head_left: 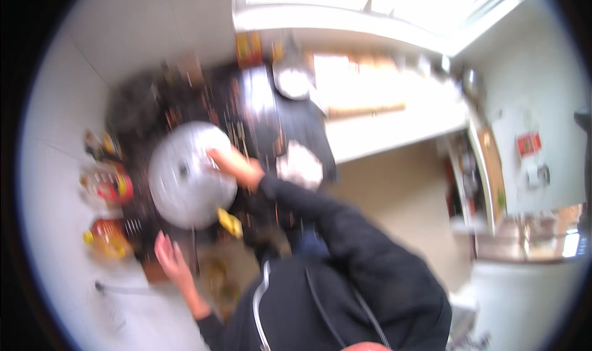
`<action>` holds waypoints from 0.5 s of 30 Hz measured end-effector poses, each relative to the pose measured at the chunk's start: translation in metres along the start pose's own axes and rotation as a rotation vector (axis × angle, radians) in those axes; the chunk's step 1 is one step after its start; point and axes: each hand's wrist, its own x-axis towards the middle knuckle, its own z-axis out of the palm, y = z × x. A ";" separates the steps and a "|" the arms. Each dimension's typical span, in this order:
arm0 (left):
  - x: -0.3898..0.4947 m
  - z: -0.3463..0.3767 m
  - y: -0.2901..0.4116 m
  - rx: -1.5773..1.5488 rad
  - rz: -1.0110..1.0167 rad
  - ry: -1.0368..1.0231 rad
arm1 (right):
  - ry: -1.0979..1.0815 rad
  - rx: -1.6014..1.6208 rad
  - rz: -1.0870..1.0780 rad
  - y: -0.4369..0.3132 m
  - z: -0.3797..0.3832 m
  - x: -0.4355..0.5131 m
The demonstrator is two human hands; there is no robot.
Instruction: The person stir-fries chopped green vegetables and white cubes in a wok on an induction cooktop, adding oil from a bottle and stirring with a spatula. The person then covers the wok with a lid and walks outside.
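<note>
A large round silver-coloured lid or pan [192,177] with a small dark spot near its middle lies over the dark cooktop area. My right hand [236,166] reaches across its right side, fingers pointing left; blur hides whether it touches or grips anything. Below the round metal thing, my left hand [171,256] is raised with its fingers apart and holds nothing. A yellow thing, perhaps a cloth [230,223], is at the lower right edge of the metal. To the right of my right hand is a whitish round thing [299,165], too blurred to identify.
Bottles line the left wall, among them an amber oil bottle [108,238] and one with a red label [108,184]. A dark pot-like shape [134,101] stands at the upper left. A white counter [393,131] runs below the window, with a white round dish [293,82] near its left end.
</note>
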 end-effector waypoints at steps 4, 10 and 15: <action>0.012 0.033 0.060 -0.206 -0.027 -0.066 | -0.062 0.437 0.533 0.051 -0.102 -0.071; 0.024 0.134 0.123 -0.403 -0.042 -0.163 | 0.150 0.393 1.093 0.245 -0.198 -0.222; -0.006 0.270 0.150 -0.332 -0.383 -0.118 | 0.205 -0.179 1.146 0.400 -0.252 -0.361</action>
